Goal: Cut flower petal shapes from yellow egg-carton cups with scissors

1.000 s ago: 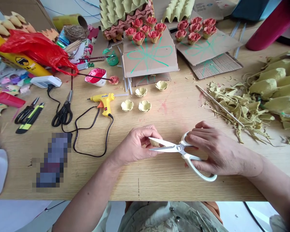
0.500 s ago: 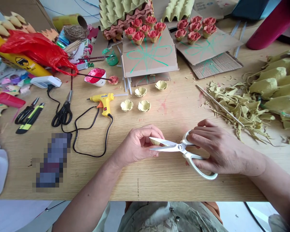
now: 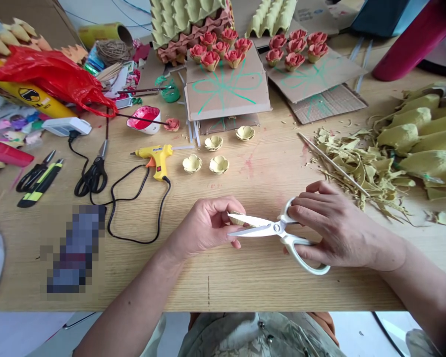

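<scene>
My right hand (image 3: 329, 228) grips a pair of white-handled scissors (image 3: 269, 229), its fingers through the loops and the blades spread a little. Between the blade tips is a small yellowish egg-carton piece (image 3: 238, 218), pinched in the fingers of my left hand (image 3: 211, 223). The blades and my fingers hide most of that piece. Farther up the table stand several cut yellowish cups shaped like flowers (image 3: 219, 164). Left of them lies a yellow glue gun (image 3: 158, 157) with its black cord looped on the wood.
Yellowish scraps and a thin stick (image 3: 334, 164) lie at right beside egg-carton cones (image 3: 427, 153). Red paper flowers (image 3: 210, 60) stand on cardboard (image 3: 228, 99) at the back. Black scissors (image 3: 91, 176), a utility knife (image 3: 40, 183) and a blurred dark object (image 3: 76, 250) are at left.
The whole view has shifted slightly. Both hands stay close together, and the egg-carton piece shows a little more between the blades, which remain apart.
</scene>
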Tool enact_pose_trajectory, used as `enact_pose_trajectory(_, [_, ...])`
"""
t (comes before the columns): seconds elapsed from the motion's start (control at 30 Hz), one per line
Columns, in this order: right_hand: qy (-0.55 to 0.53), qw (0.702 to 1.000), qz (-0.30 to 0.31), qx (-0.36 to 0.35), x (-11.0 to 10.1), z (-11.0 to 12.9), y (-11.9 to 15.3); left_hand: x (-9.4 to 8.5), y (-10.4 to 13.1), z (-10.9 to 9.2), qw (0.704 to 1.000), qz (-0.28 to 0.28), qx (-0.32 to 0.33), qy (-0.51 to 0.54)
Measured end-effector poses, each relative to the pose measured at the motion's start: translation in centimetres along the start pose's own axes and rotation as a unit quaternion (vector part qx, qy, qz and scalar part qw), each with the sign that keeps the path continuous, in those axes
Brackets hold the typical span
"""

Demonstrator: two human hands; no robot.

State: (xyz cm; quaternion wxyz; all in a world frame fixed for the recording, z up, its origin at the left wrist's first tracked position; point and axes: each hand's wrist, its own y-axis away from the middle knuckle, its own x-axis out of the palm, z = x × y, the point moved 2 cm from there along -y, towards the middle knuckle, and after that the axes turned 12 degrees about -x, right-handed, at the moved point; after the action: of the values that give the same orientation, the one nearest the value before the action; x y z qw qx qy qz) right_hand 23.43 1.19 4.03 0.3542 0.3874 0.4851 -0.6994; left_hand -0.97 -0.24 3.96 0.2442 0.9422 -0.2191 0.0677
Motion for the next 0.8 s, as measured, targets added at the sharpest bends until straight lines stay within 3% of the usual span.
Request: enact_pose_trajectory(0.8, [0.018, 1.000, 0.007, -0.022, -0.3, 0.3, -0.2, -1.1, 0.5, -0.5, 0.995, 0.039, -0.032, -0.083])
